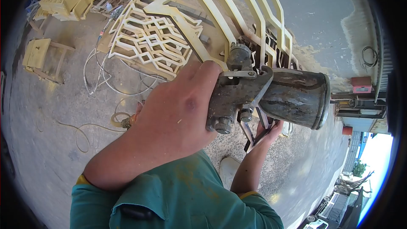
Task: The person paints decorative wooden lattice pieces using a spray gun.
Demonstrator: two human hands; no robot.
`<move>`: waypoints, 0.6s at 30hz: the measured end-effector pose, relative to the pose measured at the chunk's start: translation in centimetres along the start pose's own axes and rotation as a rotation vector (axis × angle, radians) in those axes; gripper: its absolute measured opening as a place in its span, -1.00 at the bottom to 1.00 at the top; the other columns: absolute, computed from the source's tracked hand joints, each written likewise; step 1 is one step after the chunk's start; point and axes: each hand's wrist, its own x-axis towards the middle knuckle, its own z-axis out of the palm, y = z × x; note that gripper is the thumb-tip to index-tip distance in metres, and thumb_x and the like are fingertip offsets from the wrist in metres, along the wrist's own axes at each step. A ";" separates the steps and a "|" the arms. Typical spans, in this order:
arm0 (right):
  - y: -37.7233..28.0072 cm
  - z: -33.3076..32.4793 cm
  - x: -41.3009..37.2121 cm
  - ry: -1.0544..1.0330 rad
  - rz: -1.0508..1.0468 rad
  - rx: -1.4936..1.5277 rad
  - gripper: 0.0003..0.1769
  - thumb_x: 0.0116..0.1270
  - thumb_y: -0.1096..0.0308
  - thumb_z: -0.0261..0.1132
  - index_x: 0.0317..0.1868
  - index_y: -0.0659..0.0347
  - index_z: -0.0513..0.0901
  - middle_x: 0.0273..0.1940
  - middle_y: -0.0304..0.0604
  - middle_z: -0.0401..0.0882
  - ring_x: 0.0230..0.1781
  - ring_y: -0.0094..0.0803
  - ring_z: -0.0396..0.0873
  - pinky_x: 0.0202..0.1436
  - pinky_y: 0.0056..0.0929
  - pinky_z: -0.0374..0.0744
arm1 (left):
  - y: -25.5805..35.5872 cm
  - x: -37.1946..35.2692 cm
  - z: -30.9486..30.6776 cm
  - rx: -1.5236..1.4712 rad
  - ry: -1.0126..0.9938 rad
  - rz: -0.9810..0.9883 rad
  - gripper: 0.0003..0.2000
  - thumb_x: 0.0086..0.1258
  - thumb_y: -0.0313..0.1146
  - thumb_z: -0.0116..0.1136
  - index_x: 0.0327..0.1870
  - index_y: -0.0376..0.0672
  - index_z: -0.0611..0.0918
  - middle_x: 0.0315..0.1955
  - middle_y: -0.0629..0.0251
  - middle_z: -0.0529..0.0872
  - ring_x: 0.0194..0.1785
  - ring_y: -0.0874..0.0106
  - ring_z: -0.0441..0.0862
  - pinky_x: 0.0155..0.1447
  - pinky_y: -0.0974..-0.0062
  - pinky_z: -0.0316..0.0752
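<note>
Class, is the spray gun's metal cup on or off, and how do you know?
On: the metal cup sits against the spray gun, with no gap showing between them.

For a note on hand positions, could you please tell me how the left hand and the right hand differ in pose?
The left hand grips the spray gun, while the right hand is at an angular end of pale framework. The left is close to the camera, back of the hand showing; the right is farther off, beyond the gun and partly hidden. Both are bare.
</note>
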 end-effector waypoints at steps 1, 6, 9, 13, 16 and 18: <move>0.0 -0.1 0.1 -0.031 0.000 0.020 -0.64 0.58 0.08 0.08 -0.05 0.23 0.57 -0.10 -0.16 0.63 0.00 -0.21 0.64 0.03 -0.26 0.69 | 0.2 0.1 0.0 0.002 -0.019 -0.007 -0.44 0.03 -0.50 0.31 0.13 -0.29 0.45 0.00 -0.12 0.57 0.05 -0.17 0.57 0.04 0.08 0.51; 0.5 -3.0 2.0 -0.293 -0.007 0.117 -0.63 0.58 0.06 0.07 -0.11 0.23 0.57 -0.13 -0.08 0.66 -0.12 -0.18 0.66 -0.01 -0.27 0.69 | 0.0 0.5 -0.3 0.041 0.009 -0.035 -0.42 -0.02 -0.54 0.29 0.14 -0.29 0.43 0.00 -0.13 0.56 0.07 -0.19 0.55 0.06 0.05 0.49; 1.1 -4.9 4.2 -0.453 0.035 0.194 -0.61 0.59 0.04 0.05 -0.16 0.22 0.56 -0.22 -0.10 0.66 -0.18 -0.15 0.67 0.01 -0.22 0.69 | 0.2 0.8 -0.8 0.036 0.054 -0.073 -0.36 -0.10 -0.57 0.33 0.15 -0.27 0.43 0.01 -0.12 0.56 0.09 -0.17 0.54 0.11 0.06 0.48; 0.8 -3.6 2.8 -0.307 0.021 0.112 -0.61 0.58 0.01 0.06 -0.17 0.18 0.54 -0.24 -0.15 0.63 -0.30 -0.22 0.61 0.08 -0.18 0.64 | -0.1 1.0 -0.7 0.022 0.119 -0.076 -0.28 -0.19 -0.59 0.38 0.17 -0.27 0.43 0.03 -0.10 0.56 0.12 -0.14 0.53 0.15 0.09 0.47; 1.0 -3.6 2.8 -0.386 0.032 0.161 -0.61 0.59 0.02 0.05 -0.16 0.19 0.56 -0.25 -0.17 0.64 -0.16 -0.15 0.63 0.16 -0.13 0.62 | -0.3 0.9 -0.9 0.042 0.105 -0.012 -0.30 -0.17 -0.57 0.38 0.16 -0.27 0.43 0.02 -0.10 0.56 0.11 -0.13 0.54 0.15 0.09 0.48; 1.0 -3.1 2.5 -0.325 0.011 0.136 -0.60 0.59 0.02 0.04 -0.16 0.20 0.57 -0.26 -0.19 0.66 -0.04 -0.08 0.65 0.23 -0.07 0.59 | -0.3 0.9 -1.0 0.043 0.060 0.005 -0.33 -0.12 -0.55 0.37 0.16 -0.27 0.43 0.02 -0.10 0.56 0.10 -0.14 0.55 0.13 0.09 0.49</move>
